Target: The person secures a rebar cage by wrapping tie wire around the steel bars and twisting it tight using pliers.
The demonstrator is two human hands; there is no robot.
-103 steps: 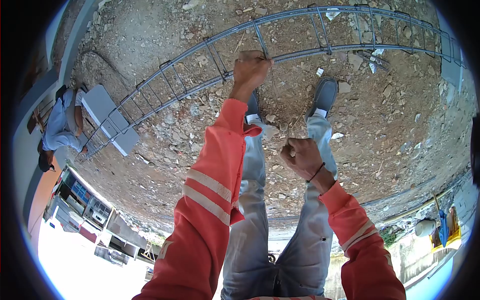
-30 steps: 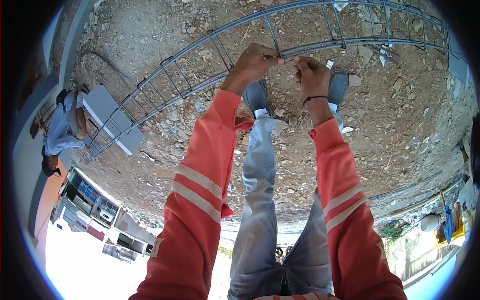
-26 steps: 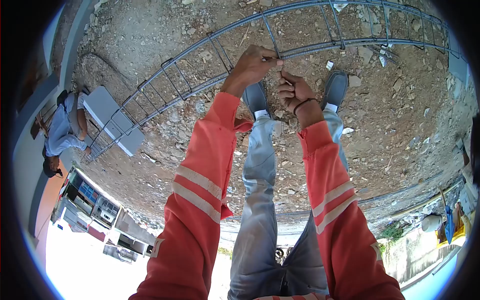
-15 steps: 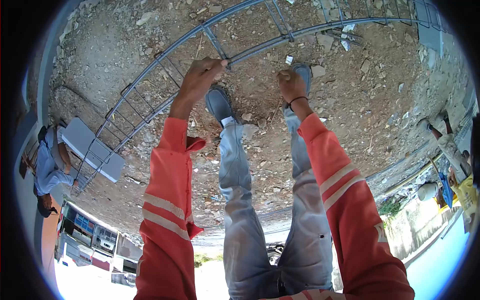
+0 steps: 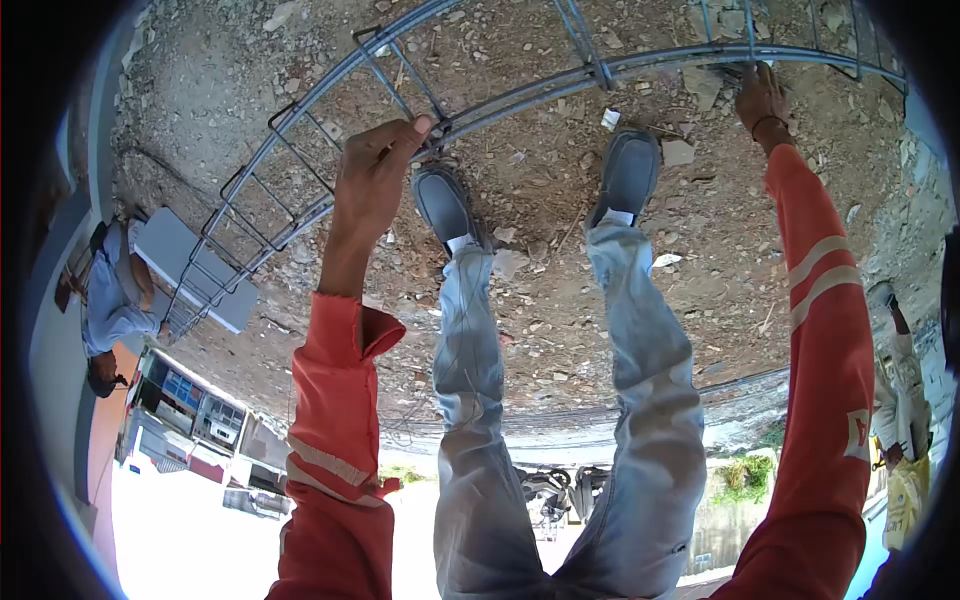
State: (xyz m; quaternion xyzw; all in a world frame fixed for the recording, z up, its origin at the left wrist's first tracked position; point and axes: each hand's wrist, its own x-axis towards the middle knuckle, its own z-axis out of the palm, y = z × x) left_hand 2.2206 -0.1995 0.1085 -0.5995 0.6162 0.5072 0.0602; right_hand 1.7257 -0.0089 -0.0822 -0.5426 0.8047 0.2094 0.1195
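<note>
A long rebar cage point(image 5: 520, 100) of parallel bars joined by square stirrups arcs across the top of the view. My left hand point(image 5: 375, 175) is closed at its near bar, left of my shoes, with the thumb beside a stirrup joint; its curled fingers partly hide the contact. Far to the right, my right hand point(image 5: 762, 100) is closed on the same near bar beside another stirrup. Thin wire-like lines show faintly below my left hand, but their ends cannot be made out. My two grey shoes point(image 5: 630, 175) stand on the near side of the cage.
Stony ground with rubble point(image 5: 540, 200) lies under the cage. At the left, a person point(image 5: 120, 300) sits by a grey board point(image 5: 195, 270) near the cage's far end. Another person point(image 5: 905, 390) stands at the right edge. Parked vehicles show between my legs.
My right hand has left the space near my left hand and moved far right onto the cage. My left hand stays at the near bar. The view has shifted, and another person has appeared at right.
</note>
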